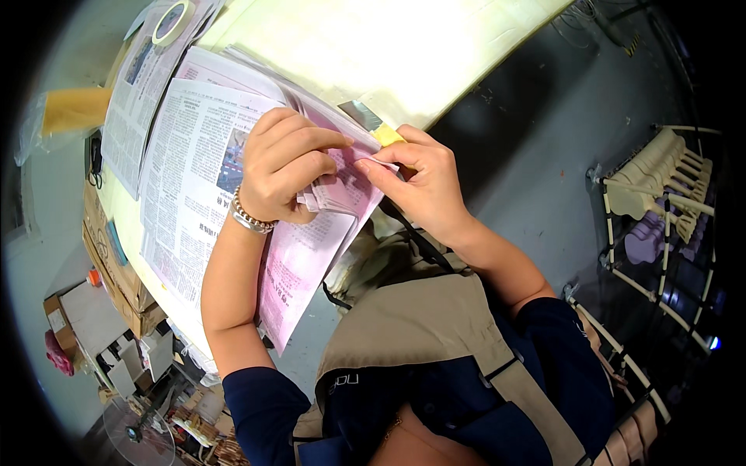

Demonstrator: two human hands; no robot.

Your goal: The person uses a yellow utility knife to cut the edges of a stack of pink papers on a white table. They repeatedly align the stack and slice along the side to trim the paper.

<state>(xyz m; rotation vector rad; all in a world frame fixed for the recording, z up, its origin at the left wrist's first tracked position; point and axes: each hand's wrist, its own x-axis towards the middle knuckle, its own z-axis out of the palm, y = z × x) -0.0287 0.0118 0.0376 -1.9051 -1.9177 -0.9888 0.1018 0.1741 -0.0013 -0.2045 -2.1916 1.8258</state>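
Observation:
My left hand [286, 165], with a metal bracelet at the wrist, is curled over a pink newspaper sheet [291, 268]. Its fingers close around a folded wad of paper [330, 196]. To the right, my right hand [420, 180] pinches the edge of the pink sheet between thumb and forefinger. A flat metal blade [359, 114] with a yellow handle [387, 134] shows just beyond the right hand's fingers; whether that hand also grips it is hidden. The pink sheet's lower corner hangs over the table's near edge.
Printed newspaper sheets [175, 167] cover the left part of the pale table [334, 39]. A roll of tape [172, 22] lies on the far sheets. Cardboard boxes [113, 252] stand below the left edge. At right, a tube rack [660, 210] carries cream and purple pieces.

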